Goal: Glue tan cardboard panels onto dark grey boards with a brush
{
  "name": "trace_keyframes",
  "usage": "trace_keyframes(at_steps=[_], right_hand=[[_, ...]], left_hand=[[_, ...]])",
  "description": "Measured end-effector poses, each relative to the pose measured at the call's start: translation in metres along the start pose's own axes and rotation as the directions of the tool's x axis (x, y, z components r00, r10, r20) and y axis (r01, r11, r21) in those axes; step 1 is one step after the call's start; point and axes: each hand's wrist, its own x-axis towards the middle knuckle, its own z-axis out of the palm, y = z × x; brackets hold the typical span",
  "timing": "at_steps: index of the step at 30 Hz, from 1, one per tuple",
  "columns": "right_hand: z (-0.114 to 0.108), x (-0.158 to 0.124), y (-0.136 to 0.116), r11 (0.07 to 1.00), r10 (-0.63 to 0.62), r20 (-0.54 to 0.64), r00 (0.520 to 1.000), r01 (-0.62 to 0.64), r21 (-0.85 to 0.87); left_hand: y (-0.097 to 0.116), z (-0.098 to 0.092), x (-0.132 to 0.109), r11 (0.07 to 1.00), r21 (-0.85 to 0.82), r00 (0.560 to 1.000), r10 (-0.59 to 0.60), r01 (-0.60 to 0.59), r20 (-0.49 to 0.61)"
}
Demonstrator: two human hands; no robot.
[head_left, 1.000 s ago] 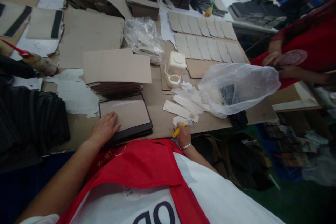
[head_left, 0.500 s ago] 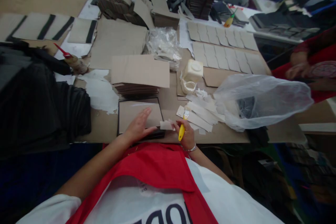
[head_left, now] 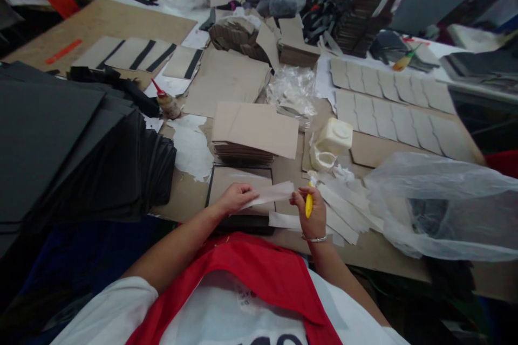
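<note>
My left hand [head_left: 238, 198] pinches the left end of a pale paper strip [head_left: 272, 194], held above a grey-brown board with dark edges [head_left: 226, 177] on the table in front of me. My right hand [head_left: 316, 214] is closed around a small brush with a yellow handle [head_left: 309, 206], bristles pointing away from me. The right fingertips are at the strip's other end; whether they touch it I cannot tell. Another pale strip [head_left: 283, 220] lies at the board's lower right, beside my right hand. Behind the board stands a stack of brown cardboard pieces [head_left: 254, 128].
A cut-open cream plastic container [head_left: 334, 137] stands right of the stack, near loose strips [head_left: 340, 210]. A clear plastic bag [head_left: 457, 210] lies farther right. Dark sheets [head_left: 60, 135] are piled at left, near a red-tipped glue bottle [head_left: 168, 103]. Board panels [head_left: 388, 113] lie at back right.
My left hand has lifted from flat on the board and now pinches a strip. My right hand keeps the brush. The view has swung, and the other person's hands have left it.
</note>
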Motion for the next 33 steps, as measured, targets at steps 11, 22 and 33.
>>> trace_keyframes(at_steps=[11, 22, 33], right_hand=[[0.066, 0.020, 0.029, 0.937, -0.153, 0.047, 0.987, 0.160, -0.310], [0.075, -0.005, -0.001, 0.934, -0.333, 0.245, 0.910, 0.354, -0.046], [0.069, -0.008, 0.006, 0.869, -0.450, 0.339, 0.826, 0.493, -0.049]], left_hand=[[-0.037, -0.081, -0.028, 0.970, -0.219, 0.950, -0.165, 0.108, -0.265], [0.002, -0.122, -0.070, 0.526, 0.844, 0.965, 0.151, 0.104, -0.213], [0.009, -0.053, -0.052, 0.440, 0.876, 0.926, 0.378, -0.197, 0.018]])
